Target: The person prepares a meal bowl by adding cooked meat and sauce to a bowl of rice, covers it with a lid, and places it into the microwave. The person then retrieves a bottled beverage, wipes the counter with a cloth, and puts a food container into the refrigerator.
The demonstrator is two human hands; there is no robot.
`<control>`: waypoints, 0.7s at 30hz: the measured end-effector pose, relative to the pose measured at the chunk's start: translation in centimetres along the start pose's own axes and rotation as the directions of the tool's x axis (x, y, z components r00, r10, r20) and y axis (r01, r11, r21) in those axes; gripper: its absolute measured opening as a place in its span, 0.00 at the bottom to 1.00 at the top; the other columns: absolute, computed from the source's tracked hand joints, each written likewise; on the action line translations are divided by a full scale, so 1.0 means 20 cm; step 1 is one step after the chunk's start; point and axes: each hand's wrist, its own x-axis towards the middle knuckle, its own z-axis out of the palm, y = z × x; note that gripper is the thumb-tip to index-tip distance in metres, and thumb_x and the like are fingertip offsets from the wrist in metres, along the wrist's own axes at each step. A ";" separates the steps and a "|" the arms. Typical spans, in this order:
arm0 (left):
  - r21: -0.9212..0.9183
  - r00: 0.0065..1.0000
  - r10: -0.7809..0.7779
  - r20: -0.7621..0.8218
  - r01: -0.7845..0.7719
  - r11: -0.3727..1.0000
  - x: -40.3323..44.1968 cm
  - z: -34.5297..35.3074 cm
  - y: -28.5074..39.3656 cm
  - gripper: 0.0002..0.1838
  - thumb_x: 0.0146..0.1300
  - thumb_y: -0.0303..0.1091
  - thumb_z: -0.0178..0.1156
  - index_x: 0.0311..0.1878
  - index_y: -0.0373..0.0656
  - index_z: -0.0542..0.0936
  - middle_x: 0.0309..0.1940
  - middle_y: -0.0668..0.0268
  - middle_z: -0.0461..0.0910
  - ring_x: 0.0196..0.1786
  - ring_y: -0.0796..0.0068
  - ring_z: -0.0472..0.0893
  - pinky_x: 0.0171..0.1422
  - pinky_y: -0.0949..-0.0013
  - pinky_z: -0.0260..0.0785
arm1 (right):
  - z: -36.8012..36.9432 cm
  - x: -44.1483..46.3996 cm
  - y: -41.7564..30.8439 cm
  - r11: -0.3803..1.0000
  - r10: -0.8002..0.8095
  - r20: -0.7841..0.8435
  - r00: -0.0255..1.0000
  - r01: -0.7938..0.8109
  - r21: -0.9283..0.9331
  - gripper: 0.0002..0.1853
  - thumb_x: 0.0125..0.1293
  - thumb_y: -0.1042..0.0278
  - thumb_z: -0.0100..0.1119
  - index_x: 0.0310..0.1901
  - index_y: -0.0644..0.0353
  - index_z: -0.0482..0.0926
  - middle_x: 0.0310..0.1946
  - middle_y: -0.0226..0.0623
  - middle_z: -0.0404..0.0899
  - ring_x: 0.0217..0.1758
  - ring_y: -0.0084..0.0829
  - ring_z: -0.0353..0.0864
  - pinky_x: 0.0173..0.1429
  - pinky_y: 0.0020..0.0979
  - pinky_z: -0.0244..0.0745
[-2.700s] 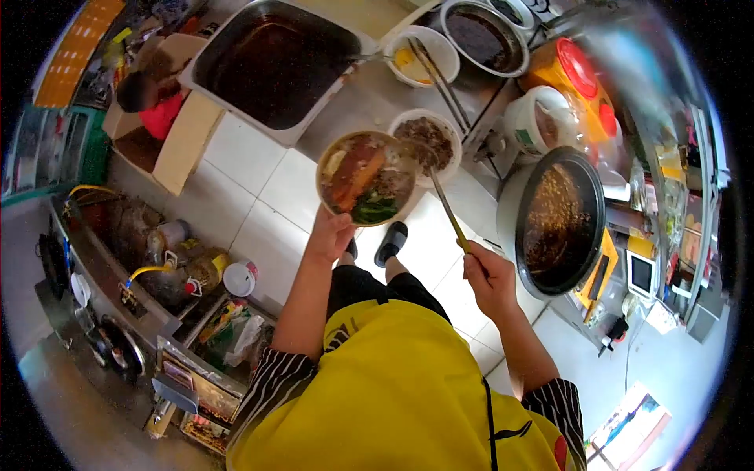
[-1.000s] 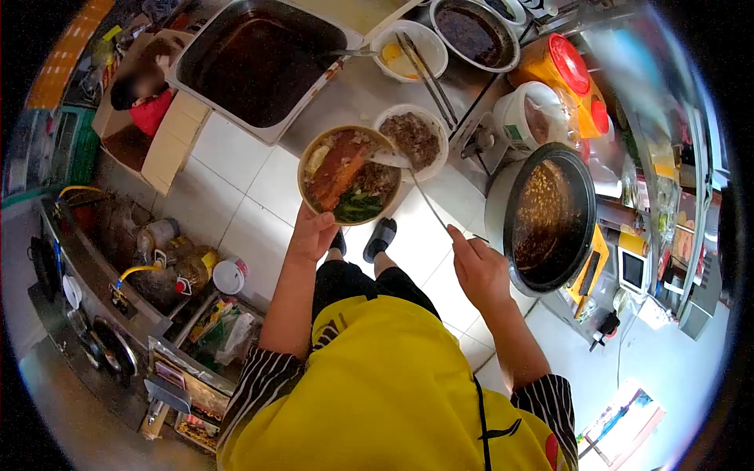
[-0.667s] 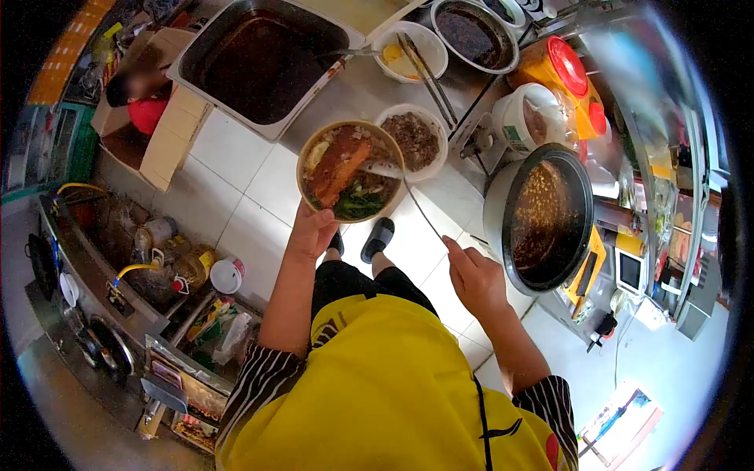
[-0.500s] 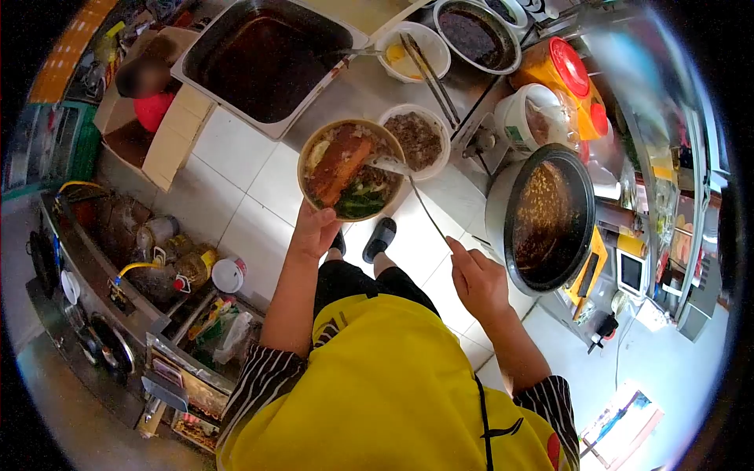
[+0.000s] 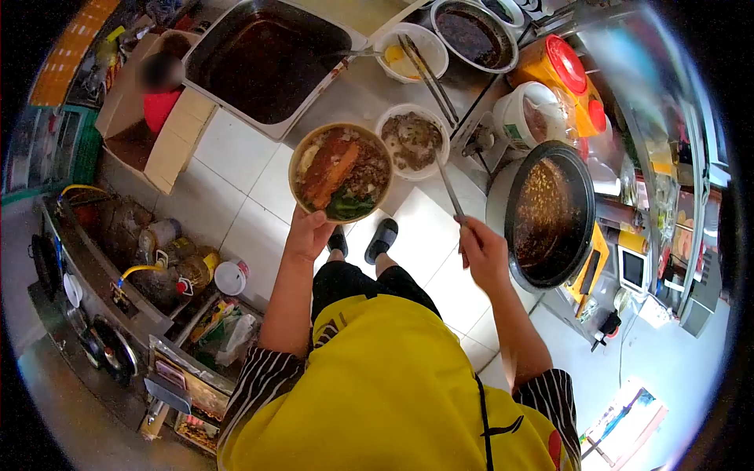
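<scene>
My left hand (image 5: pixel 309 234) holds a round food bowl (image 5: pixel 342 171) by its near rim, with a long reddish-brown piece, dark green leaves and minced brown food inside. My right hand (image 5: pixel 482 250) is closed round the handle of a long metal spoon (image 5: pixel 452 188). The spoon's far end is in a white bowl of minced food (image 5: pixel 412 143), just right of the food bowl, and its head is hard to make out. Tongs (image 5: pixel 428 74) lie across another white bowl (image 5: pixel 393 67) farther back.
A steel tray of dark liquid (image 5: pixel 271 59) sits at the back left. To the right stand a black-rimmed pot of brown sauce (image 5: pixel 550 220), a white tub (image 5: pixel 522 118) and a red-lidded container (image 5: pixel 565 63). A person in red (image 5: pixel 159 106) is by a cardboard box (image 5: pixel 181 137).
The spoon has moved right, out of the held food bowl and into the white bowl of minced food. My left hand and its bowl have shifted slightly left. The person by the box has moved.
</scene>
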 end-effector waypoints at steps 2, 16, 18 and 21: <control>0.000 1.000 0.012 -0.004 -0.012 1.000 -0.02 -0.01 0.00 0.44 0.45 0.29 0.76 0.67 0.40 0.64 0.63 0.59 0.70 0.67 0.60 0.70 0.70 0.55 0.67 | 0.01 0.16 0.10 0.999 0.036 0.051 0.998 -0.038 0.028 0.14 0.73 0.67 0.50 0.53 0.64 0.78 0.20 0.27 0.73 0.19 0.16 0.69 0.23 0.22 0.66; 0.007 0.998 0.051 -0.043 -0.051 0.999 -0.28 0.05 0.28 0.42 0.47 0.26 0.73 0.67 0.41 0.65 0.65 0.59 0.68 0.66 0.58 0.70 0.68 0.54 0.71 | 0.06 0.44 0.23 0.879 0.035 0.033 0.999 -0.015 -0.477 0.28 0.62 0.58 0.66 0.61 0.62 0.72 0.43 0.48 0.81 0.46 0.42 0.82 0.51 0.39 0.77; 0.045 0.996 0.055 -0.065 -0.052 0.998 -0.31 0.02 0.33 0.44 0.46 0.31 0.76 0.67 0.40 0.64 0.64 0.59 0.69 0.66 0.60 0.70 0.67 0.55 0.70 | 0.09 0.44 0.25 0.837 -0.111 -0.048 0.993 0.068 -0.543 0.27 0.62 0.59 0.66 0.60 0.62 0.72 0.44 0.48 0.81 0.46 0.42 0.82 0.51 0.39 0.77; 0.075 0.994 0.066 -0.090 -0.060 0.995 -0.36 -0.01 0.42 0.45 0.46 0.34 0.77 0.67 0.40 0.64 0.64 0.60 0.69 0.67 0.60 0.70 0.67 0.55 0.69 | 0.12 0.45 0.13 0.617 -0.508 -0.061 0.859 0.313 -0.722 0.24 0.63 0.61 0.64 0.58 0.62 0.73 0.44 0.48 0.81 0.46 0.43 0.82 0.51 0.38 0.77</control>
